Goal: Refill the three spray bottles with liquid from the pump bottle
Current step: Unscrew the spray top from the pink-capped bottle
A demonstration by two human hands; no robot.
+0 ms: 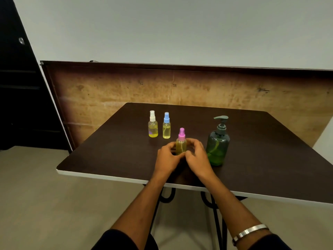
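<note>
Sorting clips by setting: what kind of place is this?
Probably a bare indoor room set up for the task: a dark brown table, a plain pale wall, a brown wooden panel.

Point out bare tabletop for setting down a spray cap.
Free: the dark brown table left of the left hand, and right of the green pump bottle. Crowded: around the pink-capped spray bottle, between both hands.

4 bottles upright on surface (270, 141). 2 spray bottles (153, 124) (166, 125) side by side at back left. 3rd spray bottle (181, 141) nearer, right of them, between both hands (167, 157) (197, 156). Pump bottle (218, 141) just right of right hand.
</note>
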